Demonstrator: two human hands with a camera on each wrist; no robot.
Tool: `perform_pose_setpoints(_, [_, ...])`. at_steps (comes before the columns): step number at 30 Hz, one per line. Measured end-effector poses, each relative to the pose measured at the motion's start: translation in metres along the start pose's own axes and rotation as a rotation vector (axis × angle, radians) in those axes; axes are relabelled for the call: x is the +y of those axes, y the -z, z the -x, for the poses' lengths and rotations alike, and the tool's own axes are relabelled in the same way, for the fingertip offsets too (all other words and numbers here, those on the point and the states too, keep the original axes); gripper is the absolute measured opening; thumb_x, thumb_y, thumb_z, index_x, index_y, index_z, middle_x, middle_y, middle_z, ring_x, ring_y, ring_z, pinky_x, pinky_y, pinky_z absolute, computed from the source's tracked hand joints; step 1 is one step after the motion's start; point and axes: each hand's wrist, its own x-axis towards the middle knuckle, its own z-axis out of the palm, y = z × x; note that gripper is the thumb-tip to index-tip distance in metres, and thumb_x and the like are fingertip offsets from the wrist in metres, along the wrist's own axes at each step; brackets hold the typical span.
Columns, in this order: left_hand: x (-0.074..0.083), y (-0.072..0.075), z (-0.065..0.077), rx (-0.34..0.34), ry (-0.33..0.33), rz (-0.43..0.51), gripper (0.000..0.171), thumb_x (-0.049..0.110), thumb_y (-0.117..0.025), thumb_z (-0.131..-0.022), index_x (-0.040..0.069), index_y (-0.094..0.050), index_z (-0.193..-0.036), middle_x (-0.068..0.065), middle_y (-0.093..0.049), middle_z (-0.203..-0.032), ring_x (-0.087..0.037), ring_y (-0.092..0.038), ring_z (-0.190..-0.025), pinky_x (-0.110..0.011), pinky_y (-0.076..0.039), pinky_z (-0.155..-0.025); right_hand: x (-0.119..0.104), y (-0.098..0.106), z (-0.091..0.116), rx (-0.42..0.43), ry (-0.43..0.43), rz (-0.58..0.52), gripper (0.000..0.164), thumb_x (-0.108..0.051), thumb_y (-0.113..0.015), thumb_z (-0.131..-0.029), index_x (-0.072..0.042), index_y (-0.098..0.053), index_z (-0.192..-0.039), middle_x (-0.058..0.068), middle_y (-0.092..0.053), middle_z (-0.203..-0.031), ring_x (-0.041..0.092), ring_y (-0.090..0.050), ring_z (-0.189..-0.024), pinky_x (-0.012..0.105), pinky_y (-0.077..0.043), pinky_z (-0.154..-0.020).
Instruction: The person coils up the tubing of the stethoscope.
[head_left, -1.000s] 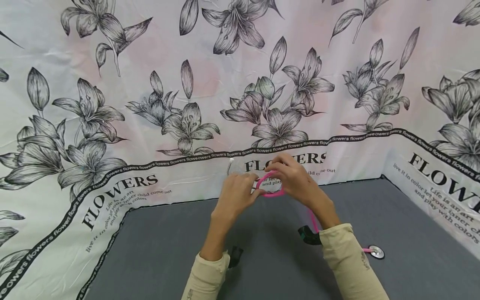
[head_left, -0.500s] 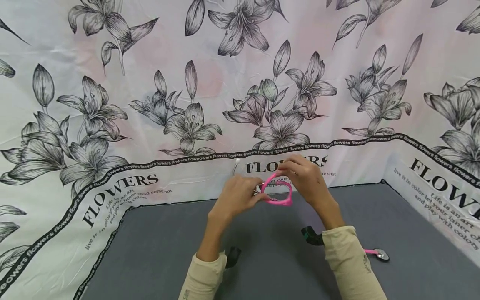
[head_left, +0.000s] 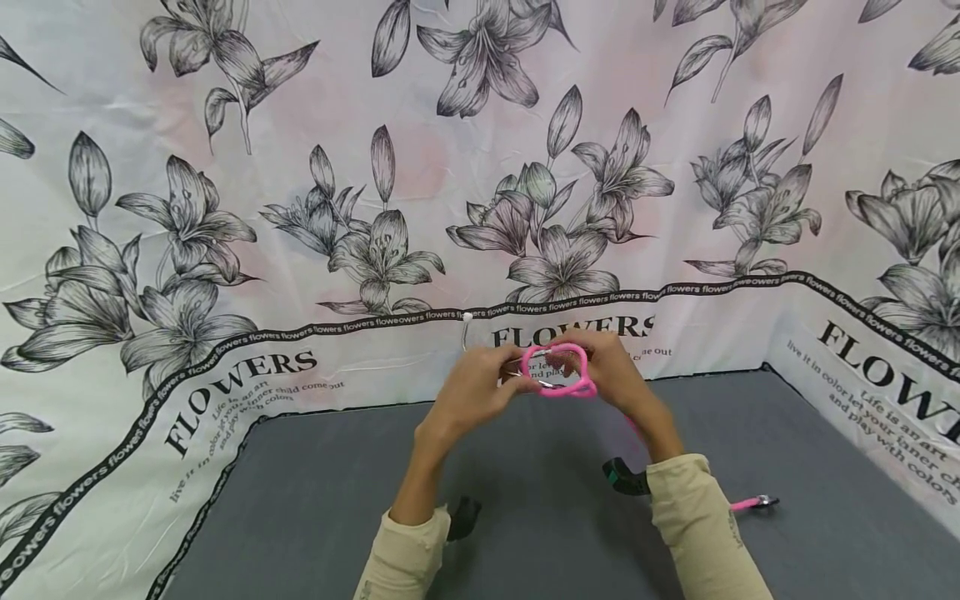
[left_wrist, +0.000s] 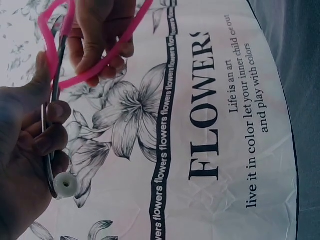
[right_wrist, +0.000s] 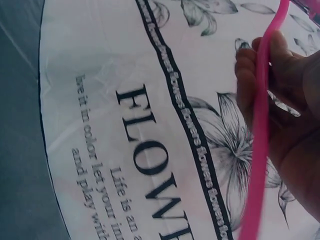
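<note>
A stethoscope with pink tubing (head_left: pixel 583 388) and metal ear tubes is held up above the table between both hands. My left hand (head_left: pixel 471 390) grips the ear tubes; a white ear tip (left_wrist: pixel 66 185) sticks out beyond its fingers in the left wrist view. Behind the pink loop, my right hand (head_left: pixel 617 373) has curled fingers at the tubing. The pink tube (right_wrist: pixel 261 100) runs between thumb and fingers in the right wrist view. The chest piece (head_left: pixel 765 502) hangs to the right of the right sleeve, seen edge-on. The right forearm hides part of the tubing.
The dark grey table (head_left: pixel 540 525) lies below the hands. A white cloth (head_left: pixel 405 362) with flower prints and lettering stands behind it and along both sides. Black wrist-worn pieces show by the left sleeve (head_left: pixel 408 542) and the right sleeve (head_left: pixel 697 517).
The right hand has come down from the top of the loop to behind its right side. The pink loop has shifted and turned, and the chest piece has swung edge-on.
</note>
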Motion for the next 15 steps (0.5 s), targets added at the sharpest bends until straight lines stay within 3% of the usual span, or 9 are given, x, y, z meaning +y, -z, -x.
perform_pose_setpoints(4, [0.001,-0.001,0.0,0.077,0.047,0.064,0.026,0.028,-0.069,-0.079,0.007,-0.06,-0.091,0.003,-0.066,-0.08,-0.002,-0.06,-0.07,-0.016,-0.046,-0.063,-0.006,-0.003,0.0,-0.077,-0.112,-0.059,0.015,-0.012,-0.064,-0.085,-0.008,-0.068,-0.099,0.003,-0.068,-0.088,0.014,-0.064,-0.072,0.026,-0.05,-0.06])
perform_pose_setpoints(9, [0.001,-0.005,-0.001,0.201,0.111,0.016,0.027,0.028,-0.068,-0.079,0.007,-0.06,-0.095,0.0,-0.067,-0.081,-0.005,-0.062,-0.073,-0.02,-0.047,-0.068,-0.011,-0.003,-0.002,-0.16,-0.077,-0.094,0.02,-0.003,-0.06,-0.087,-0.003,-0.067,-0.105,0.008,-0.069,-0.088,0.015,-0.065,-0.069,0.028,-0.05,-0.059])
perform_pose_setpoints(15, [0.0,-0.008,-0.002,0.301,0.164,0.008,0.023,0.028,-0.067,-0.08,0.008,-0.06,-0.088,0.001,-0.066,-0.075,-0.003,-0.06,-0.065,-0.019,-0.046,-0.06,-0.032,-0.003,-0.006,-0.231,-0.129,-0.314,0.016,0.003,-0.057,-0.087,0.005,-0.065,-0.101,0.015,-0.068,-0.082,0.022,-0.064,-0.066,0.034,-0.052,-0.059])
